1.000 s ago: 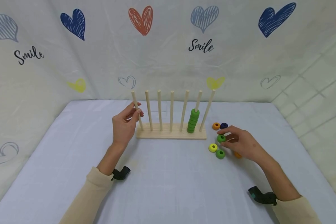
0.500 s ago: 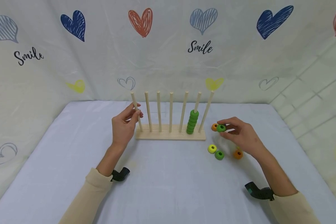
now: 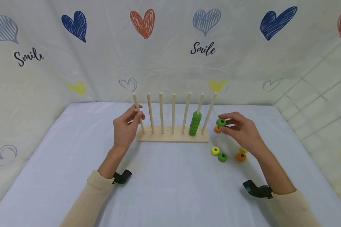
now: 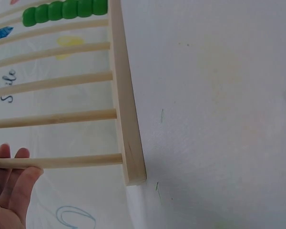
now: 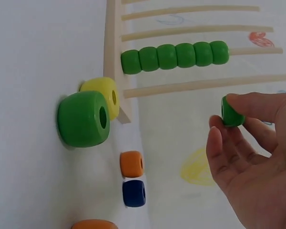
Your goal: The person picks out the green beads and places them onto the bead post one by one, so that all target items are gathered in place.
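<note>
A wooden rack (image 3: 170,137) with several upright pegs stands toward the back of the table. The second peg from the right carries a stack of green beads (image 3: 195,124); the other pegs are bare. My left hand (image 3: 126,128) pinches the leftmost peg (image 4: 81,161) between thumb and fingers. To the right of the rack, my right hand (image 3: 242,132) holds a green bead (image 5: 232,112) between thumb and fingertips, raised above the table. In the head view this bead overlaps an orange bead (image 3: 217,129) lying behind it.
Loose beads lie right of the rack: a yellow one (image 3: 215,150), a green one (image 3: 222,157), an orange one (image 3: 241,156) and another yellow one (image 3: 243,149). A dark blue bead (image 5: 134,193) sits by the far orange one. Behind the table hangs a printed cloth (image 3: 170,63).
My right hand has picked the green bead up off the table and moved it up and slightly left, toward the rack's right end. My left hand stays at the leftmost peg.
</note>
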Available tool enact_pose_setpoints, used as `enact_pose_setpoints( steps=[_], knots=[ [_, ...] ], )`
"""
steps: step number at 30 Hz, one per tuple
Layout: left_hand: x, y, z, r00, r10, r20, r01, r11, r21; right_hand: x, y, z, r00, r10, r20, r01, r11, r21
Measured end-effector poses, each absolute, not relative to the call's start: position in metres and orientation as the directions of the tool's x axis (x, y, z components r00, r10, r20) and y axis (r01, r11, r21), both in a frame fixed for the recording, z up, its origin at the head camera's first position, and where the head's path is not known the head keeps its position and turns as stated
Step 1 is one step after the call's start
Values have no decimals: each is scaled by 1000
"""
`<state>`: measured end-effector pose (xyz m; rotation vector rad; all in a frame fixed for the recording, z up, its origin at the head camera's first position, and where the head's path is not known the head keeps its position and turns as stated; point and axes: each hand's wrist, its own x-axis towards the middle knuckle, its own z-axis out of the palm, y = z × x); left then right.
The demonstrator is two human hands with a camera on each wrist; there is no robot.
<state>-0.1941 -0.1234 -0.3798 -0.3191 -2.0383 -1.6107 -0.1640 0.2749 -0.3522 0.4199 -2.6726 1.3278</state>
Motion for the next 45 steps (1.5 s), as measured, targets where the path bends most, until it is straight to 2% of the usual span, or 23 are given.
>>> enact_pose_setpoints(
  steps=[10, 17, 45],
  knots=[
    [-194, -124, -379, -836, -135, 532, 489, 254, 834, -168, 264, -342, -932, -183, 313, -363, 471, -804],
    [-194, -123, -380, -835, -128, 535, 492, 260, 831, -166, 257, -334, -940, -131, 314, -337, 498, -799],
    [-194, -124, -380, -837, -128, 532, 490, 259, 832, -167, 237, -315, -877, -124, 464, -468, 438, -768]
  ],
)
